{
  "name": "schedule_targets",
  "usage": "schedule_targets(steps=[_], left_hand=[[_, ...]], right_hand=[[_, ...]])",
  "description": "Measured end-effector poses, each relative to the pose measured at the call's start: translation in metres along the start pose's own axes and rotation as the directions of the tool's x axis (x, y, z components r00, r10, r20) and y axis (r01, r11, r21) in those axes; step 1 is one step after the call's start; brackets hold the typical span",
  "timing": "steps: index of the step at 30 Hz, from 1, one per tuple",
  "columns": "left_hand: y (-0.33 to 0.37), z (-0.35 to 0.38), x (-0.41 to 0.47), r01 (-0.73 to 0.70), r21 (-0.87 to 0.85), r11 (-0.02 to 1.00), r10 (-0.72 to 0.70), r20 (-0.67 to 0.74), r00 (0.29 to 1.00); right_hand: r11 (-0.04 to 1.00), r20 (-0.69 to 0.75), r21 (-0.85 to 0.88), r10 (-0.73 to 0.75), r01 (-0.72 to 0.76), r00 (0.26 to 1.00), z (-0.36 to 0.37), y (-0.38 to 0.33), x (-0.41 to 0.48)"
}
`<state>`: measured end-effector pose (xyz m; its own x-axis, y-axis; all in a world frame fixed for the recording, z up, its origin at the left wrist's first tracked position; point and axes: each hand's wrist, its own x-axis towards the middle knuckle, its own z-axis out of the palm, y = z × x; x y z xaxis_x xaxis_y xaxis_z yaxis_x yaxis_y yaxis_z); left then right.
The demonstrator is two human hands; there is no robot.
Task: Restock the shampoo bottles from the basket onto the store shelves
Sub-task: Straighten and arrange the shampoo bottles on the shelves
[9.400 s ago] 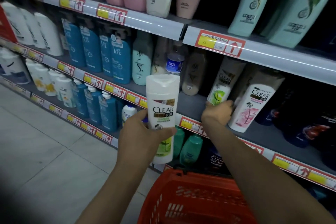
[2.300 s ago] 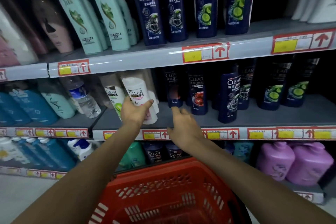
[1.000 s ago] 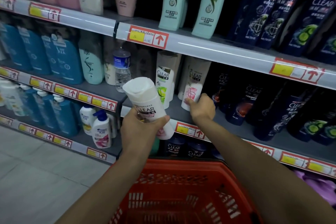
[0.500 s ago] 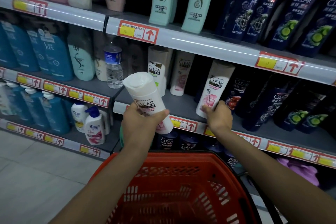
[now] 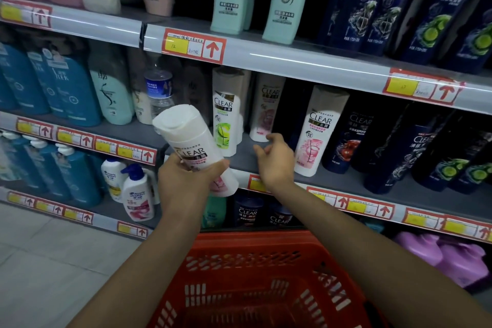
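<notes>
A white plastic CLEAR bottle with a pink flower label (image 5: 316, 130) stands on the grey metal middle shelf (image 5: 343, 181). Just left of it is the right hand (image 5: 277, 161). Farther left, the left hand (image 5: 183, 184) holds a tilted white plastic shampoo bottle (image 5: 190, 138). Below it, nearer the viewer, sits a red plastic basket (image 5: 253, 241).

A dimly lit pale tiled floor (image 5: 48, 269) meets grey shelves (image 5: 292, 61) bearing red-and-yellow price tags (image 5: 194, 46).
</notes>
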<state>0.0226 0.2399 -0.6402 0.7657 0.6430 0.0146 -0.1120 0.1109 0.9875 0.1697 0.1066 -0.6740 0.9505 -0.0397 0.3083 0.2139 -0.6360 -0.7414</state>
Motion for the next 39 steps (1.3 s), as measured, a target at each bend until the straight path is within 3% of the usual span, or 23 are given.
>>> schedule_targets(steps=[5,9,18,39], left_hand=[[0.002,-0.005,0.009,-0.003,0.001,1.000,0.003,-0.007,1.000],[-0.001,-0.011,0.020,0.005,0.029,1.000,-0.004,-0.016,1.000],[0.001,-0.013,0.034,0.044,-0.001,0.999,-0.044,-0.080,0.996],[0.008,-0.019,0.032,0.042,0.060,0.997,-0.035,-0.104,0.994]], right_hand=[[0.964,-0.027,-0.057,0.260,-0.261,0.965,0.029,-0.002,0.038],[0.940,-0.012,-0.074,0.333,-0.333,0.943,0.034,0.006,0.057],[0.931,-0.035,-0.175,0.320,-0.321,0.947,0.040,0.008,0.071],[0.936,-0.051,-0.203,0.283,-0.288,0.958,0.038,0.004,0.062]])
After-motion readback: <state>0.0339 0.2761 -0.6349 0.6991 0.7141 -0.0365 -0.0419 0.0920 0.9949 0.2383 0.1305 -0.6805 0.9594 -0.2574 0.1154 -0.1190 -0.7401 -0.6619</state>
